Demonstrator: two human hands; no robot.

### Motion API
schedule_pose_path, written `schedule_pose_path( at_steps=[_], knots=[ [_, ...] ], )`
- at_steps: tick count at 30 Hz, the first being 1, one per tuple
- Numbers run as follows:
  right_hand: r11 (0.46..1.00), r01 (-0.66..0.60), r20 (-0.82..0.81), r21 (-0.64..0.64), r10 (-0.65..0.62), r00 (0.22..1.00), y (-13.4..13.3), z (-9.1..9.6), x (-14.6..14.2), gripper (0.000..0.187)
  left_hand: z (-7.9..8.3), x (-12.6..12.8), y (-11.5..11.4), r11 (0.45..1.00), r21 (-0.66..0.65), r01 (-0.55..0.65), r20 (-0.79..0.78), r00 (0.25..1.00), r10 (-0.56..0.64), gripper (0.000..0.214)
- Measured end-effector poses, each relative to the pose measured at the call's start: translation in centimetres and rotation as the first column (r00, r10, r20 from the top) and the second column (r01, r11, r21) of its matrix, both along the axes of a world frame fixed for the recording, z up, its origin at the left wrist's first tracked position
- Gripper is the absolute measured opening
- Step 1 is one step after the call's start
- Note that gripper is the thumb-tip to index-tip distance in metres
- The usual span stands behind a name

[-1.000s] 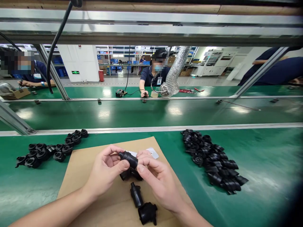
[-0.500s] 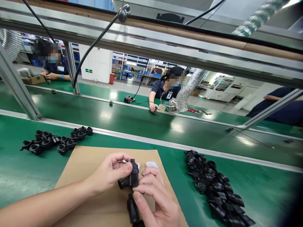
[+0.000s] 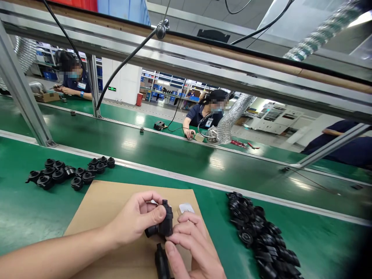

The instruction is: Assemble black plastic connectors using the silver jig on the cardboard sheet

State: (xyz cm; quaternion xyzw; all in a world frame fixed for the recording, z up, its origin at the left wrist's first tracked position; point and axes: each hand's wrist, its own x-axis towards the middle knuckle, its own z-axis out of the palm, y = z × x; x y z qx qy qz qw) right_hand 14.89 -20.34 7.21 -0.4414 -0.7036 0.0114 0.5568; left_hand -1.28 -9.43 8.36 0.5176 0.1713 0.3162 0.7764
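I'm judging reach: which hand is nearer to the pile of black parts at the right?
The right. The right hand is over the cardboard, left of the pile of black parts; the left hand, holding a black cylindrical part, is farther left.

A white pillar (image 3: 126, 85) is rising from a grey floor (image 3: 148, 109), bearing a green sign (image 3: 112, 88). Loaded shelving (image 3: 167, 82) is lining the rear; white machinery (image 3: 270, 119) is standing farther right. Light is reflecting in bright patches (image 3: 216, 162) from a long green worktop (image 3: 174, 149) beneath a metallic overhead frame (image 3: 217, 69).
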Motion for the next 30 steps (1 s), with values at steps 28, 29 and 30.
schedule_pose_path(
  at_steps=[28,29,30],
  knots=[
    [0.985,-0.133,-0.286,-0.108,0.097,0.953,0.5,0.3,0.4,0.011,-0.1,0.2,-1.1,0.997,-0.055,-0.052,0.083,0.995,0.057,0.050],
    [0.987,-0.122,-0.257,-0.102,0.092,0.962,0.4,0.4,0.4,0.012,-0.1,0.2,-1.1,0.997,-0.063,-0.050,0.084,0.995,0.055,0.049],
    [0.990,-0.106,-0.218,-0.095,0.083,0.972,0.3,0.5,0.4,0.013,-0.1,0.1,-1.2,0.996,-0.069,-0.048,0.083,0.995,0.054,0.048]
  ],
)
